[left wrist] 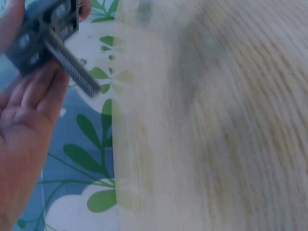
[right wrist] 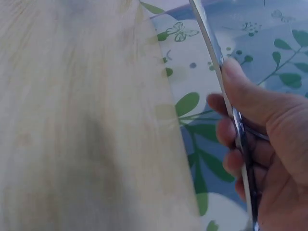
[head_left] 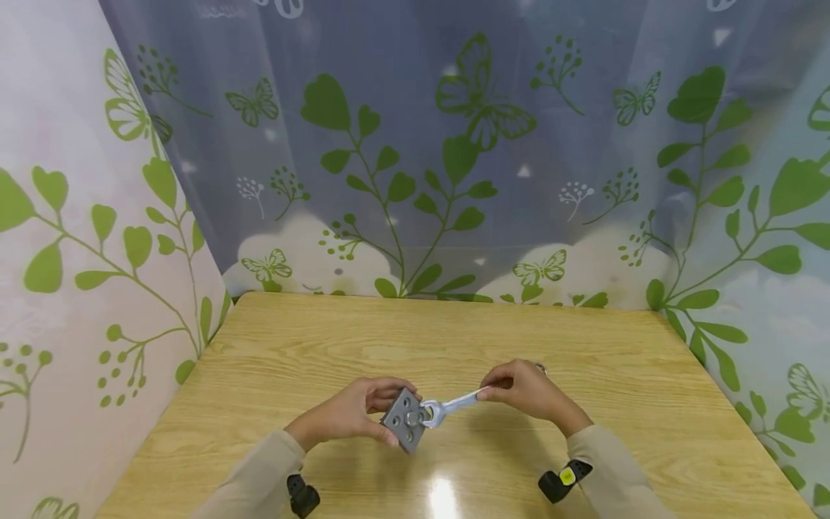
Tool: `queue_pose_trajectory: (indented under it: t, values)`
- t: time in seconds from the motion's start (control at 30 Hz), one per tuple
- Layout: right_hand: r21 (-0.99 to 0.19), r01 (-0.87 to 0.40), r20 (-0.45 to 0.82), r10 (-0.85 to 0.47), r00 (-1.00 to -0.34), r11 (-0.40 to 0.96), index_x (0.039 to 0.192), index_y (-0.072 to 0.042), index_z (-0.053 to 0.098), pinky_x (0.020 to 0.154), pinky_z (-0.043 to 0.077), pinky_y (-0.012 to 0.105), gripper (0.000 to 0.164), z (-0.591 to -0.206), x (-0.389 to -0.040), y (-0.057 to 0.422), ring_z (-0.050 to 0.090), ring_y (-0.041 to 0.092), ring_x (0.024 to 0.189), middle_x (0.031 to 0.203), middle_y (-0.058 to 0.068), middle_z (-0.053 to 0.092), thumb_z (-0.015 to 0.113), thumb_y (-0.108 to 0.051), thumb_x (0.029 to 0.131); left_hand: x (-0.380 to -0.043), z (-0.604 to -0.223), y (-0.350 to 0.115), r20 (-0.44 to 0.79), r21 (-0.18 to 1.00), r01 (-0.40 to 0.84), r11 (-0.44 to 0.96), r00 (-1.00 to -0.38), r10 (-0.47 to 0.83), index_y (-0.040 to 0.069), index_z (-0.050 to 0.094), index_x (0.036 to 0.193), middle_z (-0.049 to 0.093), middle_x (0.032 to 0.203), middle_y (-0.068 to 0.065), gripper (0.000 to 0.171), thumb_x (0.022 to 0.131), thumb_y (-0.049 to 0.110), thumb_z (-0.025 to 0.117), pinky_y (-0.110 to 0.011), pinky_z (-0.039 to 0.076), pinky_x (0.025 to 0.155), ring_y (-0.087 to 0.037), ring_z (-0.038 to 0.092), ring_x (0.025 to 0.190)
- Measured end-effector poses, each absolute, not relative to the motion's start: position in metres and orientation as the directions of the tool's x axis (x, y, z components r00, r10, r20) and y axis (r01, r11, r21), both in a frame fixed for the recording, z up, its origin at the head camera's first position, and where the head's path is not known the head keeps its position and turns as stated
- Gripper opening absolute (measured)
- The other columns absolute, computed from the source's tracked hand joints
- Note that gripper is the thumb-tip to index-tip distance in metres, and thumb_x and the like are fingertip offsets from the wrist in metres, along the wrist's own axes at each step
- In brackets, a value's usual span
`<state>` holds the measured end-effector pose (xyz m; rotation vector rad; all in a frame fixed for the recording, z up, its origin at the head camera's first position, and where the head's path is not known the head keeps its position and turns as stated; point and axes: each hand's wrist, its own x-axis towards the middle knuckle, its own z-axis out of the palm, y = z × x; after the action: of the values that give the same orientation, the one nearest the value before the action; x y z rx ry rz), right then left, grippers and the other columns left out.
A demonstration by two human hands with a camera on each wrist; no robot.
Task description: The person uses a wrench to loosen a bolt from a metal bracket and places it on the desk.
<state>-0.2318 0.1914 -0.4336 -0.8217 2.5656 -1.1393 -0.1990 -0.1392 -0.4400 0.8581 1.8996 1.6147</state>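
Observation:
My left hand [head_left: 346, 414] grips a square grey metal plate [head_left: 403, 431] by its edges, thumb on the near side and fingers on the far side. The plate has several round holes, and a hex bolt head [head_left: 412, 418] sits at its middle. In the left wrist view the bolt's threaded shank [left wrist: 72, 62] sticks out from the plate's other face. A silver combination wrench [head_left: 462, 401] is held between the thumb and fingers of my right hand [head_left: 528, 389]. Its open end is right beside the bolt head; its ring end shows behind the hand.
Both hands are above a light wooden table [head_left: 324, 331]. A curtain [head_left: 415, 144] printed with leaves and butterflies hangs behind its far edge, and similar cloth runs along the left and right. Each wrist wears a small black camera [head_left: 302, 496].

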Motion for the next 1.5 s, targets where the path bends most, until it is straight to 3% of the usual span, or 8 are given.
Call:
queue_pose_trajectory:
  t: [0.1, 0.23, 0.4, 0.6, 0.83, 1.0, 1.27, 1.5]
  values:
    - [-0.734, -0.343, 0.02, -0.486, -0.874, 0.586, 0.095, -0.011, 0.074, 0.057, 0.05, 0.024, 0.026, -0.443, -0.227, 0.195, 0.06, 0.016, 0.069, 0.087, 0.001, 0.07, 0.066, -0.036, 0.089, -0.2, -0.444, -0.139, 0.024, 0.983, 0.136, 0.127, -0.768, 0.64, 0.003, 0.045, 0.138, 0.05, 0.139, -0.019, 0.076, 0.073, 0.016, 0.083, -0.04, 0.042, 0.107, -0.027, 0.05, 0.128]
    - [-0.783, -0.211, -0.025, -0.37, -0.929, 0.584, 0.096, -0.007, 0.074, 0.056, 0.049, 0.025, 0.03, -0.455, -0.217, 0.19, 0.058, 0.019, 0.069, 0.082, 0.007, 0.068, 0.065, -0.036, 0.09, -0.201, -0.45, -0.134, 0.038, 0.975, 0.134, 0.177, -0.887, 0.461, -0.001, 0.047, 0.135, 0.053, 0.135, -0.023, 0.075, 0.071, 0.014, 0.083, -0.039, 0.048, 0.1, -0.035, 0.052, 0.125]
    - [-0.87, -0.069, -0.069, -0.259, -0.963, 0.489, 0.099, 0.0, 0.072, 0.057, 0.045, 0.028, 0.034, -0.46, -0.2, 0.173, 0.052, 0.018, 0.067, 0.075, 0.01, 0.062, 0.064, -0.032, 0.092, -0.199, -0.455, -0.125, 0.075, 0.973, 0.129, 0.194, -0.962, 0.263, -0.001, 0.049, 0.132, 0.052, 0.134, -0.025, 0.072, 0.07, 0.008, 0.084, -0.037, 0.053, 0.094, -0.037, 0.053, 0.122]
    - [-0.91, -0.049, -0.055, -0.238, -0.97, 0.411, 0.099, 0.004, 0.071, 0.057, 0.04, 0.023, 0.032, -0.465, -0.186, 0.15, 0.047, 0.012, 0.062, 0.069, 0.004, 0.057, 0.065, -0.027, 0.092, -0.195, -0.456, -0.117, 0.151, 0.958, 0.176, 0.225, -0.981, 0.126, 0.001, 0.05, 0.133, 0.054, 0.133, -0.022, 0.073, 0.069, 0.011, 0.085, -0.038, 0.05, 0.097, -0.036, 0.053, 0.123]
    - [-0.911, -0.06, -0.028, -0.206, -0.978, 0.409, 0.098, 0.004, 0.071, 0.053, 0.039, 0.02, 0.032, -0.467, -0.181, 0.135, 0.051, 0.015, 0.062, 0.07, 0.01, 0.06, 0.066, -0.027, 0.091, -0.194, -0.457, -0.113, 0.18, 0.957, 0.191, 0.219, -0.981, 0.067, 0.006, 0.052, 0.131, 0.057, 0.132, -0.018, 0.071, 0.069, 0.012, 0.085, -0.04, 0.049, 0.098, -0.031, 0.054, 0.122]
    - [-0.914, -0.037, -0.041, -0.182, -0.982, 0.405, 0.097, 0.002, 0.072, 0.052, 0.039, 0.02, 0.03, -0.468, -0.18, 0.13, 0.053, 0.018, 0.064, 0.07, 0.01, 0.062, 0.066, -0.027, 0.091, -0.194, -0.459, -0.112, 0.193, 0.955, 0.2, 0.221, -0.98, 0.055, 0.007, 0.052, 0.133, 0.056, 0.133, -0.018, 0.071, 0.07, 0.012, 0.084, -0.041, 0.051, 0.096, -0.032, 0.054, 0.122]
    - [-0.937, -0.01, -0.076, -0.231, -0.97, 0.35, 0.095, 0.005, 0.072, 0.043, 0.028, 0.015, 0.033, -0.468, -0.181, 0.127, 0.035, 0.006, 0.049, 0.064, 0.004, 0.057, 0.064, -0.028, 0.093, -0.198, -0.455, -0.109, 0.255, 0.934, 0.265, 0.24, -0.964, 0.073, 0.006, 0.051, 0.135, 0.056, 0.133, -0.016, 0.075, 0.068, 0.012, 0.085, -0.036, 0.051, 0.096, -0.031, 0.055, 0.122]
    - [-0.955, 0.013, -0.087, -0.237, -0.968, 0.297, 0.096, 0.008, 0.071, 0.044, 0.03, 0.015, 0.033, -0.469, -0.183, 0.129, 0.036, 0.005, 0.05, 0.062, 0.001, 0.054, 0.064, -0.024, 0.093, -0.203, -0.453, -0.111, 0.279, 0.914, 0.301, 0.271, -0.953, 0.116, 0.001, 0.047, 0.137, 0.055, 0.132, -0.023, 0.08, 0.068, 0.011, 0.085, -0.038, 0.052, 0.094, -0.036, 0.056, 0.119]
